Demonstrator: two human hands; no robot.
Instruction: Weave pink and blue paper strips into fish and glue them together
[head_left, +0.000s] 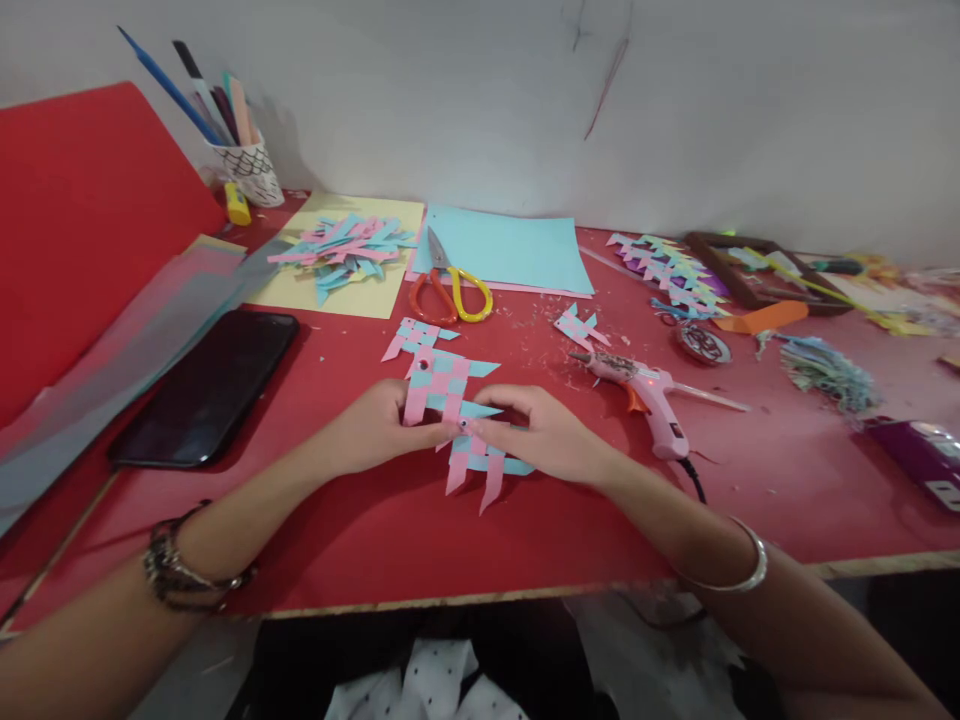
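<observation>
Between my two hands is a string of woven paper fish in pink and light blue, with small googly eyes. My left hand (390, 418) pinches the upper woven paper fish (442, 383) near its lower corner. My right hand (541, 435) presses its thumb on the lower woven paper fish (480, 455), close to the eye. The thumbs nearly meet where the two fish overlap. Just behind them, a third paper fish (417, 336) lies partly covered. Another small woven fish (580, 326) rests beside the tip of a pink hot glue gun (645, 390).
Behind are scissors (448, 285), blue paper sheets (510, 245) and a heap of paper strips (352, 245) on yellow paper. A black phone (214, 385) lies left, a pen cup (251, 170) at the back. Finished woven strips (667, 270), a tray (750, 280) and a tassel (825, 372) are right.
</observation>
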